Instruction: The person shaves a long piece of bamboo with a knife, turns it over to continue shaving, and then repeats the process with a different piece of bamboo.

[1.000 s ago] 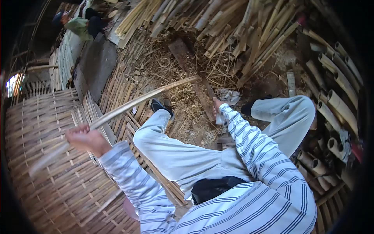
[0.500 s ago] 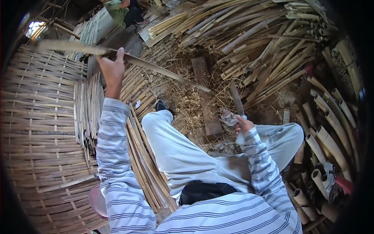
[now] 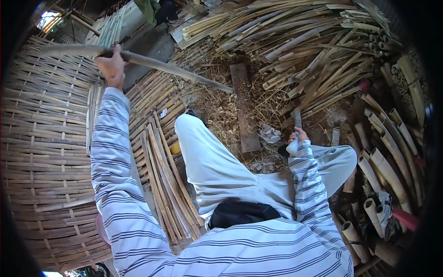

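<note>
My left hand [image 3: 112, 68] is closed around a long bamboo strip [image 3: 177, 70], held out at the upper left. One end of the strip reaches down to a dark wooden board [image 3: 244, 113] on the ground; the other end is blurred over the woven panel. In my right hand [image 3: 299, 135], above my bent knee, is a knife [image 3: 297, 118] with a pale, wrapped-looking handle. Its blade points up and away from me. Curled shavings [image 3: 217, 108] lie around the board, with a crumpled pale wrapper [image 3: 269, 133] beside it.
A large woven bamboo panel [image 3: 50, 152] covers the left side. Split strips [image 3: 161, 171] lie by my left leg. A big pile of split bamboo [image 3: 295, 41] fills the upper right. Cut bamboo tubes [image 3: 387, 166] stand at the right. Another person [image 3: 159, 11] sits at the top.
My left hand has moved left and slightly up with the strip, whose near end has shifted left onto the board. My right hand has moved slightly up and right with the knife.
</note>
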The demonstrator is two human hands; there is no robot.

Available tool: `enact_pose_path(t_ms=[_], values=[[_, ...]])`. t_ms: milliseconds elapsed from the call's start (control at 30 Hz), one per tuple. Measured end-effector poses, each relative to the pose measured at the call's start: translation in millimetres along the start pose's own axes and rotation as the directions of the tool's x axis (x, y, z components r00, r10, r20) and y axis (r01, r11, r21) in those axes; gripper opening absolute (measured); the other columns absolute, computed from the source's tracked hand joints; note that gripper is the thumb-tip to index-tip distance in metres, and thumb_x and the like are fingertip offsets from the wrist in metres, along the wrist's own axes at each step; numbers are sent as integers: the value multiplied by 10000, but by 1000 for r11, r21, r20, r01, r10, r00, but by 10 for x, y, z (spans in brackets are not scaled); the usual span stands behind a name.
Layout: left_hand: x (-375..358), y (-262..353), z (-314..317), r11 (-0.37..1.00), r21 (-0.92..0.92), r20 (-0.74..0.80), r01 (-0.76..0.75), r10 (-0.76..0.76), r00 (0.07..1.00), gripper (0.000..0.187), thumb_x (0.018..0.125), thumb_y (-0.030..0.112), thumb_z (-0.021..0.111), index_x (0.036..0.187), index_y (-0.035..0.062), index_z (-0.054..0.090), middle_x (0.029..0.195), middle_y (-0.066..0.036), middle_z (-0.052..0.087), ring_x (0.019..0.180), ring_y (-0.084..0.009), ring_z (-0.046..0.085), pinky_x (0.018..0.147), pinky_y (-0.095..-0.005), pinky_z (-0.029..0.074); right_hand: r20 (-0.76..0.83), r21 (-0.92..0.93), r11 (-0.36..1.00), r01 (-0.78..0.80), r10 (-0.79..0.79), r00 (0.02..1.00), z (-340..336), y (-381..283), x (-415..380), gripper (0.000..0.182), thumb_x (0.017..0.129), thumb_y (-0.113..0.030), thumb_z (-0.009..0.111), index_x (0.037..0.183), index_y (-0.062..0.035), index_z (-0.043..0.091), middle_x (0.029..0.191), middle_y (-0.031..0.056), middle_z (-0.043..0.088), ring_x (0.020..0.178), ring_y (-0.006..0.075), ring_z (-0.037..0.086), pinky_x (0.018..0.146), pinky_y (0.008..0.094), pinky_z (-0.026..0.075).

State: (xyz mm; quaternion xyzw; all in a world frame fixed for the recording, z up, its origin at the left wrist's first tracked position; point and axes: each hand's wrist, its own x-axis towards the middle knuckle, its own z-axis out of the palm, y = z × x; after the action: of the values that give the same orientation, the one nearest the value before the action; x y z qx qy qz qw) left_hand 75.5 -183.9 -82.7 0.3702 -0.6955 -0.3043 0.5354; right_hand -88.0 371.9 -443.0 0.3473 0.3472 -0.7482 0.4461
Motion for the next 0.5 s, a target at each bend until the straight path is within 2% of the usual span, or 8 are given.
enact_pose_path(t_ms=[33,133,233,267,367,433,467,500], values=[[89,-40,-175,997,-59,17,50,-49,999,473,775,148,739,1041,-106,440,983,-198,573,812,-269,616,592,-381,591,0,17,1000,-2,2,1000,-10,-9,-3,332,824,-283,587,586,-147,399,482,-28,414,402,125,401,413,288,366],[192,-184,-699,988,-154,-118,19,-38,992,476,783,120,726,1058,-104,409,1001,-214,557,776,-282,626,508,-372,610,19,74,996,-58,57,998,-100,-77,64,333,818,-273,591,591,-141,387,485,-17,398,420,135,403,442,296,371],[278,-559,-1305,978,-185,-283,92,-143,949,469,796,87,704,1090,-89,384,1038,-224,542,815,-294,626,552,-418,616,56,102,990,-101,95,994,-187,-115,155,329,823,-286,598,616,-141,387,491,-21,387,424,128,402,474,285,371],[239,-681,-1501,962,-262,-293,70,-148,945,461,815,60,673,1125,-61,354,1074,-229,526,808,-299,628,570,-444,615,25,120,989,-81,79,997,-139,-89,97,307,829,-233,591,618,-131,392,489,-16,400,425,130,408,476,291,384],[270,-1547,-2308,903,-411,-344,126,-282,896,467,828,64,660,1169,-30,356,1091,-210,529,816,-335,624,607,-514,600,72,-18,995,-97,98,993,-177,-44,206,292,824,-163,590,620,-123,386,499,-2,420,441,139,430,457,276,406],[-154,-1757,-2724,880,-440,-456,181,-393,799,489,863,114,634,1235,-12,343,1067,-186,550,801,-357,618,643,-563,573,29,-42,990,-132,134,991,-48,0,81,266,806,-109,597,618,-120,410,487,5,416,433,161,421,469,313,415],[-376,-2060,-3016,883,-414,-479,224,-420,771,534,858,164,641,1260,-20,342,1068,-202,557,842,-363,609,693,-544,551,56,-55,988,-144,147,988,-48,-7,92,270,809,-118,605,619,-122,414,487,4,412,439,163,429,468,309,415],[-678,-2456,-3342,937,-191,-463,293,-349,815,582,854,213,648,1285,-27,340,1069,-217,564,882,-368,599,743,-526,529,83,-72,985,-160,165,983,-63,-26,125,274,812,-127,613,620,-124,418,488,3,409,445,164,436,467,305,415]])
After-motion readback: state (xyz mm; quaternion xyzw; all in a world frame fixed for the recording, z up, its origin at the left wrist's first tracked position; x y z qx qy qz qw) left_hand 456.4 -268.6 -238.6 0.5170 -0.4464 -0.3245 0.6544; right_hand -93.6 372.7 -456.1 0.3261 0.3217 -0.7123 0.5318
